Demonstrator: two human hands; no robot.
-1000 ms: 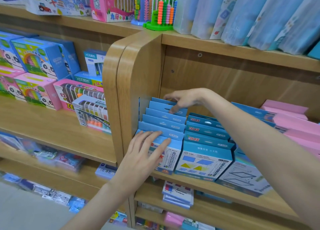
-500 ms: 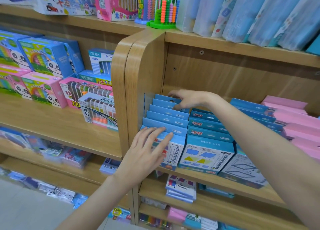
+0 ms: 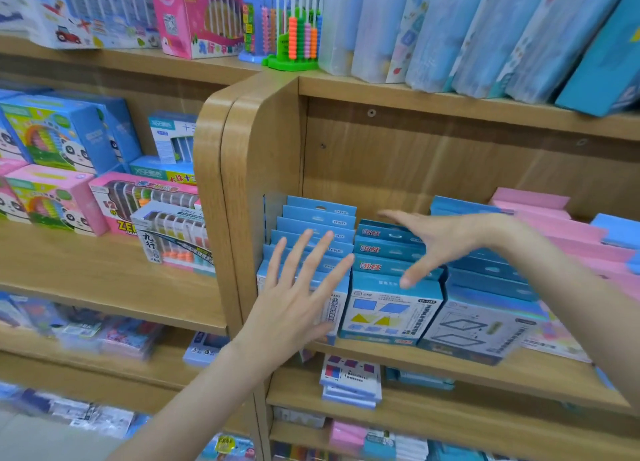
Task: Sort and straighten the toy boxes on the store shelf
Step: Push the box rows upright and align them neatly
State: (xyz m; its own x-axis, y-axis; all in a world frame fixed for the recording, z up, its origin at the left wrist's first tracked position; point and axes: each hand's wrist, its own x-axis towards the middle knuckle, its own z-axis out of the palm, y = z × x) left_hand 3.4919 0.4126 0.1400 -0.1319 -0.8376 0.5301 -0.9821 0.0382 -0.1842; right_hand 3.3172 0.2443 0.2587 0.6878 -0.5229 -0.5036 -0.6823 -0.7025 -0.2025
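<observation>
From the head view I see a wooden store shelf point(image 3: 460, 365) at centre, its curved side panel point(image 3: 242, 190) at nine o'clock of the stock. The task's blue toy boxes point(image 3: 389, 308) stand on it in rows, front to back, with pink boxes point(image 3: 561, 228) at three o'clock. My left hand point(image 3: 298, 301) is released, fingers straight and spread before the leftmost row. My right hand point(image 3: 440, 242) is also released, fingers splayed over the middle row. At twelve o'clock, an abacus point(image 3: 294, 37) sits on the shelf above.
</observation>
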